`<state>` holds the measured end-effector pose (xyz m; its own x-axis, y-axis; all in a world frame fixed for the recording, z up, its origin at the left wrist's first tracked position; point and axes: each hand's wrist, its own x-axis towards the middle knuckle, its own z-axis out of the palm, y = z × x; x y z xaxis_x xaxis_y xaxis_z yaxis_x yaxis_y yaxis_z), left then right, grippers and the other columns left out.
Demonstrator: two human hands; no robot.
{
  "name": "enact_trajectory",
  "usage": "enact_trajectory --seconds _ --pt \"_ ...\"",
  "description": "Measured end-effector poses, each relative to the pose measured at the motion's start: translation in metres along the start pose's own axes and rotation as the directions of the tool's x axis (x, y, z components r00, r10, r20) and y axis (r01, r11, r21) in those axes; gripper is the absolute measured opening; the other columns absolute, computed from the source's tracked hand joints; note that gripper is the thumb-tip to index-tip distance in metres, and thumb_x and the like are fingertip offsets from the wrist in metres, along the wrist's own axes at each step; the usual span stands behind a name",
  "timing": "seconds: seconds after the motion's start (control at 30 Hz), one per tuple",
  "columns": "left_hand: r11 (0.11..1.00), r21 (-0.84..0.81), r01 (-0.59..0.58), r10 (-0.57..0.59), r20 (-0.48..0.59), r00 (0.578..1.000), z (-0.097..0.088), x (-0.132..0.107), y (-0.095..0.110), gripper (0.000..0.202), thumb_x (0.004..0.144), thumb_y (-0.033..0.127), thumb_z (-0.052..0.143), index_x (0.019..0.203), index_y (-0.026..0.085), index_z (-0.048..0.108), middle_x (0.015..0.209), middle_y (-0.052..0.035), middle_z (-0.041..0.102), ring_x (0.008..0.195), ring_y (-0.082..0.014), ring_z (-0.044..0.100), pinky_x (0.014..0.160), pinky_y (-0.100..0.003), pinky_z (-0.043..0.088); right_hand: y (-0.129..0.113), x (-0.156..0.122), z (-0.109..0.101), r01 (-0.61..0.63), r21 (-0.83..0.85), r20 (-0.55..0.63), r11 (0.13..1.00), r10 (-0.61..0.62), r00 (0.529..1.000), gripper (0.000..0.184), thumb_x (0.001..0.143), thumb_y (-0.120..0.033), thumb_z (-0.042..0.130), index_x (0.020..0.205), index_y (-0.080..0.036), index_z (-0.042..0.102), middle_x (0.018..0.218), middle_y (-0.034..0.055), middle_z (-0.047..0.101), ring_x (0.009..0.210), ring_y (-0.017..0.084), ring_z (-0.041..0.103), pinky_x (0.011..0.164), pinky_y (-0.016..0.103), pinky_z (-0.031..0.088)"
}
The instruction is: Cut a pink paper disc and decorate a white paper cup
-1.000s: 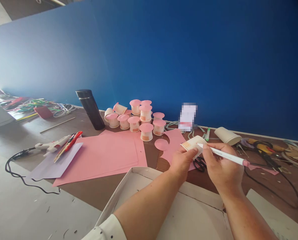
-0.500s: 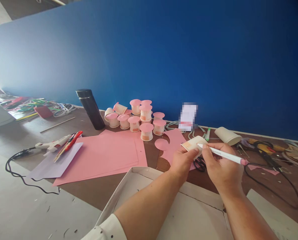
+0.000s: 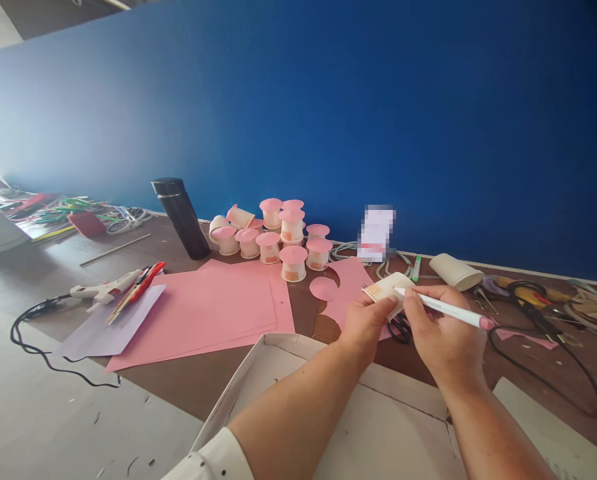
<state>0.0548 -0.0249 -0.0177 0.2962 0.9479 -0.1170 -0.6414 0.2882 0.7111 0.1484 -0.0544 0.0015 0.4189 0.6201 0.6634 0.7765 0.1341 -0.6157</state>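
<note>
My left hand (image 3: 365,323) grips a small cream paper cup (image 3: 389,287), tilted on its side, with an orange-tan patch coloured on its wall. In my right hand (image 3: 443,333) is a white marker (image 3: 451,311) with a pink end; its tip is at the cup's side. Just left, a group of similar cups with pink round tops (image 3: 293,255) stands by the wall, some stacked. A pink paper disc (image 3: 323,289) lies near my left hand beside a cut pink sheet (image 3: 347,280). Another plain paper cup (image 3: 457,272) lies on its side beyond my right hand.
Large pink sheets (image 3: 218,307) cover the table's middle. A glue gun (image 3: 105,290) and red utility knife (image 3: 138,290) lie left, a black flask (image 3: 182,217) behind. A white shallow box (image 3: 398,427) is under my forearms. Black cable (image 3: 578,363) loops at right.
Almost nothing differs. The marker's pink end has shifted very slightly to the left, while the cup stays in the same place.
</note>
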Motion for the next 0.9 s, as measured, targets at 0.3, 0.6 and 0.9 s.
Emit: enact_trajectory --seconds 0.3,0.6,0.9 --pt "0.999 -0.050 0.012 -0.012 -0.004 1.000 -0.0021 0.0039 -0.0025 0.033 0.058 0.032 0.081 0.083 0.013 0.071 0.077 -0.0061 0.066 0.074 -0.0165 0.059 0.071 -0.028 0.044 0.0021 0.0001 0.0015 -0.005 0.011 0.009 1.000 0.005 1.000 0.021 0.078 -0.041 0.061 0.078 -0.020 0.064 0.070 0.0042 0.067 0.063 0.020 0.063 0.058 0.030 0.047" --pt "0.999 -0.047 0.013 -0.014 -0.025 1.000 -0.0045 0.0065 -0.0043 0.035 0.057 0.033 0.080 0.084 0.013 0.070 0.075 -0.0044 0.064 0.065 -0.0124 0.055 0.063 -0.025 0.040 0.0014 0.0003 0.0021 0.002 -0.008 0.005 1.000 -0.002 1.000 0.022 0.078 -0.042 0.060 0.078 -0.020 0.064 0.069 0.0040 0.067 0.062 0.019 0.062 0.057 0.029 0.046" --pt "0.997 -0.079 -0.007 0.005 -0.022 1.000 -0.0058 0.0095 -0.0066 0.036 0.058 0.032 0.079 0.087 0.012 0.071 0.075 -0.0040 0.064 0.064 -0.0102 0.053 0.060 -0.023 0.038 0.0042 -0.0007 0.0031 -0.005 -0.010 0.024 1.000 0.005 1.000 0.021 0.078 -0.041 0.060 0.080 -0.021 0.064 0.070 0.0034 0.067 0.063 0.019 0.063 0.060 0.030 0.046"
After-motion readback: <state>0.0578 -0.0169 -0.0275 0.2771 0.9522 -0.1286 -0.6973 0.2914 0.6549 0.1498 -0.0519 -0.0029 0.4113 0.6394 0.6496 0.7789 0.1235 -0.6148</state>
